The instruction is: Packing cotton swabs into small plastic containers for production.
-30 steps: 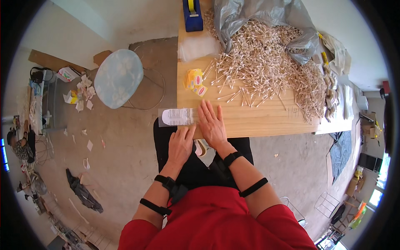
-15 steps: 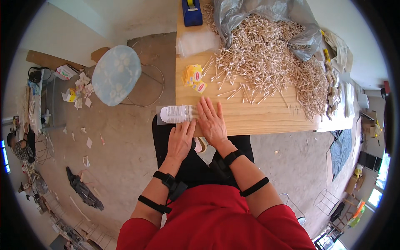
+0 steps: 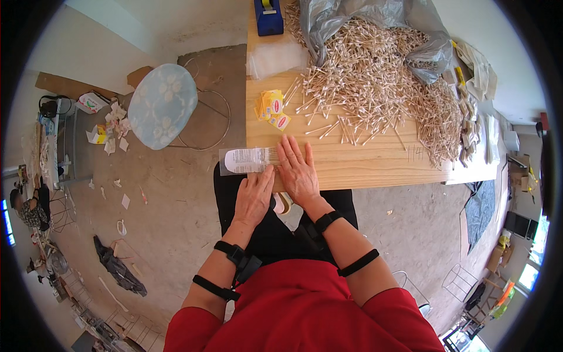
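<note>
A clear plastic packet [image 3: 246,160] lies across the table's near left corner, its left end jutting past the edge. Inside it are a white printed card and a row of cotton swabs. My right hand [image 3: 298,176] rests flat over the packet's right end, fingers stretched out, hiding that end. Along the packet's near edge, my left hand [image 3: 254,196] touches it with its fingers extended; its thumb is not clearly visible. A big heap of loose cotton swabs [image 3: 369,82] spreads beyond my hands. Small yellow cards [image 3: 271,104] lie just beyond the packet.
A grey plastic bag [image 3: 328,23] drapes over the heap's far side. Flat clear bags [image 3: 278,58] and a blue tape dispenser [image 3: 269,19] are at the far left of the wooden table [image 3: 363,167]. Left of it stands a stool with a pale blue cover [image 3: 163,107].
My left fingertips have shifted very slightly along the packet's near edge. The packet and my right hand look practically unmoved.
</note>
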Demonstrator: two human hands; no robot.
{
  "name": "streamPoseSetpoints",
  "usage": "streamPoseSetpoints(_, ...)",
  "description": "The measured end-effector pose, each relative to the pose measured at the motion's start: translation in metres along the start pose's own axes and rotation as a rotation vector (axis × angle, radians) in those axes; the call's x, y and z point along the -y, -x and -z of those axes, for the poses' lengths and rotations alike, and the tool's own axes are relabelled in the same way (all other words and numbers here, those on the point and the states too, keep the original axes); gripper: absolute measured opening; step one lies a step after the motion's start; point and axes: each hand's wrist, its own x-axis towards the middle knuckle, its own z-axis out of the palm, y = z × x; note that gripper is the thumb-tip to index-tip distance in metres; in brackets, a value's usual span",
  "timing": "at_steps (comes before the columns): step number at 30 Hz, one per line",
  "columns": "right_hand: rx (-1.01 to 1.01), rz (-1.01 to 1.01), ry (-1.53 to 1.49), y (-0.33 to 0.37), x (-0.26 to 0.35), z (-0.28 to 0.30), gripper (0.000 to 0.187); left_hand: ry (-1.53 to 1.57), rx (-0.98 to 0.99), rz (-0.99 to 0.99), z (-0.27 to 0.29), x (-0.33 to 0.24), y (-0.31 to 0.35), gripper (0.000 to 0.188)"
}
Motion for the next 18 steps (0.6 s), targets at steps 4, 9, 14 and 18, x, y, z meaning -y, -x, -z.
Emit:
streamPoseSetpoints(4,0.000,-0.007,-0.042,-0.0005,0.0006,0.0032,0.061,0.012,0.003,0.012,0.0012,-0.0013,-0.0019,0.043)
streamPoseSetpoints(9,-0.004,-0.004,-0.042,-0.0003,0.0003,0.0043,0.061,0.049,-0.019,0.044,0.0014,-0.0018,-0.0045,0.042)
streamPoseSetpoints(14,-0.002,0.000,-0.053,0.0001,0.0007,0.0053,0.061,0.047,-0.003,0.048,0.0010,-0.0013,-0.0062,0.043)
streamPoseSetpoints(18,-0.008,0.001,-0.061,-0.0002,0.0008,0.0058,0.061,0.059,0.016,0.052,0.0023,-0.0016,-0.0087,0.043)
